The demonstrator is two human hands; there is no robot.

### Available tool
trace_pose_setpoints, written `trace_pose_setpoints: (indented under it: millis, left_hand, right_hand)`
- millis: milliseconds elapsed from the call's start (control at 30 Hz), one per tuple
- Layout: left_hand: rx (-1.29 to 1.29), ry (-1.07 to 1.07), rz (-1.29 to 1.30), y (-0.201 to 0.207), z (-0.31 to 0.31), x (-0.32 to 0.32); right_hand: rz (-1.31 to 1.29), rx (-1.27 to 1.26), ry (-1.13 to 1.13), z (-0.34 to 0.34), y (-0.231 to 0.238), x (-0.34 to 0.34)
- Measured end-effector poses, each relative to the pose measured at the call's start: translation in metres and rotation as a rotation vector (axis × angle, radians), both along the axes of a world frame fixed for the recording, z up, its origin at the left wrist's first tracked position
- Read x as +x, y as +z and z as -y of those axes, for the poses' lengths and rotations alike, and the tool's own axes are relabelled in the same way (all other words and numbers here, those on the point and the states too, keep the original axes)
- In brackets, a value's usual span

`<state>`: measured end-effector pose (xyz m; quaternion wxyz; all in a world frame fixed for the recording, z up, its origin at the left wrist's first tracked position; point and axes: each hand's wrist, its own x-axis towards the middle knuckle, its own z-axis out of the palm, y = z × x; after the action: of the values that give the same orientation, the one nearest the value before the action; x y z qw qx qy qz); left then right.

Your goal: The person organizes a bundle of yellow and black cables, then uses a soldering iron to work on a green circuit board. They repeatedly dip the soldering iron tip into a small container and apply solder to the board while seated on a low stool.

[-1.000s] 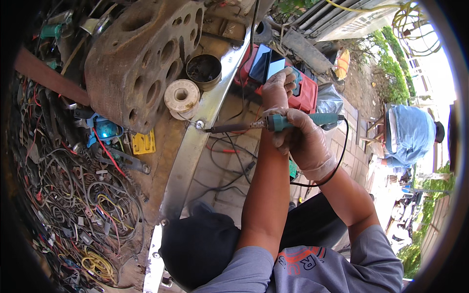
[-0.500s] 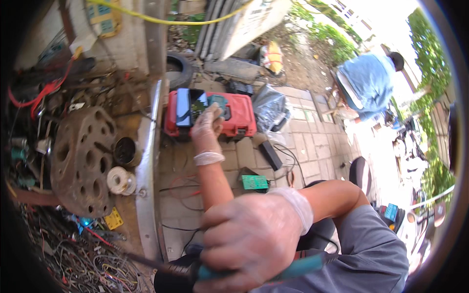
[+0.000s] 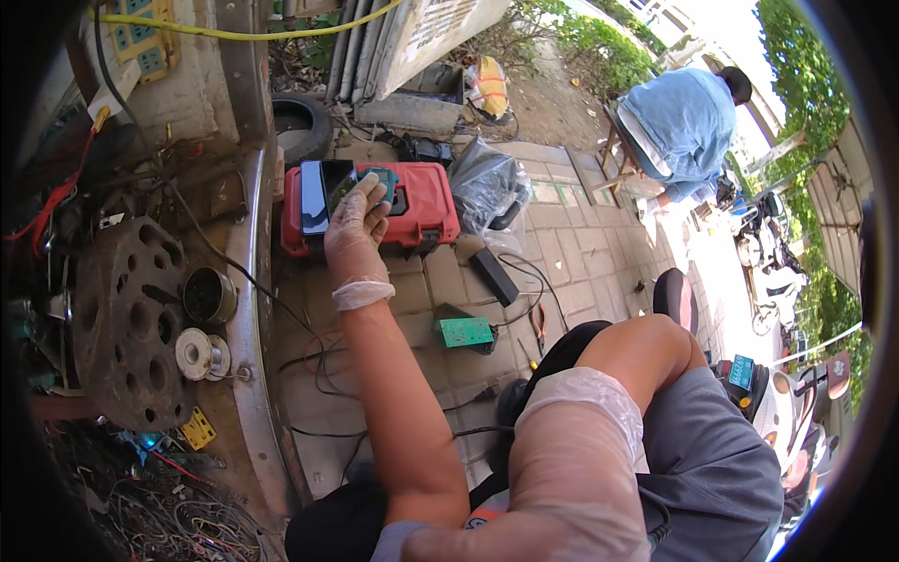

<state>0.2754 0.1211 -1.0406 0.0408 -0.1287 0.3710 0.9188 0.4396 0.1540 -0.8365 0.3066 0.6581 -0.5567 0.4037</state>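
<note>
My left hand (image 3: 360, 234), in a clear glove, reaches over a red toolbox (image 3: 435, 201). Its fingers are loosely spread and partly bent, with nothing visible in them. Beside it a phone with a dark, reflective screen (image 3: 323, 195) lies on the lid, and a teal piece (image 3: 386, 176) shows just past the fingertips. Close to the camera, my gloved right hand (image 3: 571, 478) fills the lower middle, its fingers cut off by the lower edge. A teal and dark handle end with a cord, belonging to a soldering iron (image 3: 661, 530), sticks out beside it.
A green circuit board (image 3: 466, 332), a black power brick (image 3: 493, 276) and red-handled pliers (image 3: 537, 323) lie on the paving. Left stands a bench with a holed metal block (image 3: 131, 318) and a wire spool (image 3: 201, 354). A seated person (image 3: 682, 122) is at far right.
My right hand has swung lower and nearer the camera, taking its fingers and most of the soldering iron out of view. My left fingers have bent and spread a little. The whole view has shifted.
</note>
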Motion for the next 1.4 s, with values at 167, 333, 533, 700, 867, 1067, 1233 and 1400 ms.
trace_pose_setpoints:
  millis: [167,333,533,700,867,1067,1233,1400]
  left_hand:
    - [0.006,0.0,0.015,-0.005,-0.001,-0.001]
    - [0.086,0.03,0.074,-0.008,0.0,-0.001]
    - [0.068,0.034,0.055,-0.027,0.008,-0.005]
    - [0.267,0.081,-0.187,-0.047,0.018,0.002]
    - [0.441,0.064,-0.25,-0.05,0.018,0.022]
    - [0.443,0.073,-0.204,-0.048,0.01,0.024]
    - [0.377,0.098,-0.192,-0.049,0.009,0.005]
    - [0.304,0.121,-0.196,-0.055,0.01,-0.006]
  right_hand:
    - [0.021,0.517,0.052,-0.037,0.007,-0.04]
    - [0.384,0.286,-0.176,-0.046,-0.023,-0.072]
    - [0.705,0.238,-0.209,-0.038,-0.05,-0.102]
    - [0.568,0.367,-0.211,-0.011,-0.071,-0.128]
    - [0.531,0.471,-0.191,0.018,-0.084,-0.141]
    - [0.583,0.529,-0.2,0.035,-0.087,-0.15]
    - [0.656,0.491,-0.226,0.041,-0.084,-0.152]
    - [0.736,0.448,-0.19,0.046,-0.084,-0.153]
